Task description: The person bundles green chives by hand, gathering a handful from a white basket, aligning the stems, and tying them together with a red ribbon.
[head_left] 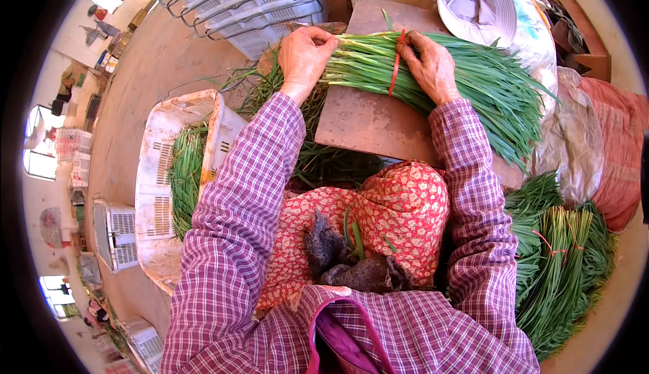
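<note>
A thick bundle of garlic chives lies across a worn brown board in front of me, its pale cut ends to the left and its green leaves fanning right. A red band crosses the stalks. My left hand is closed at the cut ends, thumb and fingers pinched against the stalk tips. My right hand rests on the bundle with thumb and forefinger curled together at the band. The tips of both hands' fingers are partly hidden.
At left a dirty white plastic crate holds loose greens. Stacked grey crates stand far left of the board. A pale hat lies beyond the bundle. Tied chive bundles lie at lower right, near a red woven sack.
</note>
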Demonstrator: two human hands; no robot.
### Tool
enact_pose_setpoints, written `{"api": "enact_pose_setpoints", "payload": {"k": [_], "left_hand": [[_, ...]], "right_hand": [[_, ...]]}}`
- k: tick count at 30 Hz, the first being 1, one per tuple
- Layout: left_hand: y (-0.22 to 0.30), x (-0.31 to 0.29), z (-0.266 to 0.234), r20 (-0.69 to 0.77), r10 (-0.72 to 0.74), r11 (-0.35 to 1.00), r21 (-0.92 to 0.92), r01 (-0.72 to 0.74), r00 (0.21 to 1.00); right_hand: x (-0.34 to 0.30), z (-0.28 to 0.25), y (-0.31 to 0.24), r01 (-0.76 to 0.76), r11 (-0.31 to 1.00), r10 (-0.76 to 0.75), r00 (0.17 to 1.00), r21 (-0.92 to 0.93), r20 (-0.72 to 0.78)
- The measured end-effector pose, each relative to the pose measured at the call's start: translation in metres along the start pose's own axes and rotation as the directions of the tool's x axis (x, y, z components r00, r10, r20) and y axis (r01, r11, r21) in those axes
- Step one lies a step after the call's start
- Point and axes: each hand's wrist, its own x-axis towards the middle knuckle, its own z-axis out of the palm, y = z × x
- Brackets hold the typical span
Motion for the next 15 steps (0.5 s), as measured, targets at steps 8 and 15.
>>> {"api": "enact_pose_setpoints", "payload": {"k": [8,15], "left_hand": [[0.004,0.004,-0.001,0.048,0.262,0.894,0.364,-0.261,0.964],[0.016,0.012,-0.016,0.226,0.420,0.749,0.461,-0.476,0.879]], "right_hand": [[-0.001,0.001,-0.002,0.011,0.999,-0.011,1.000,-0.039,0.002],[-0.002,0.003,-0.001,-0.001,0.998,0.002,1.000,-0.055,0.016]]}}
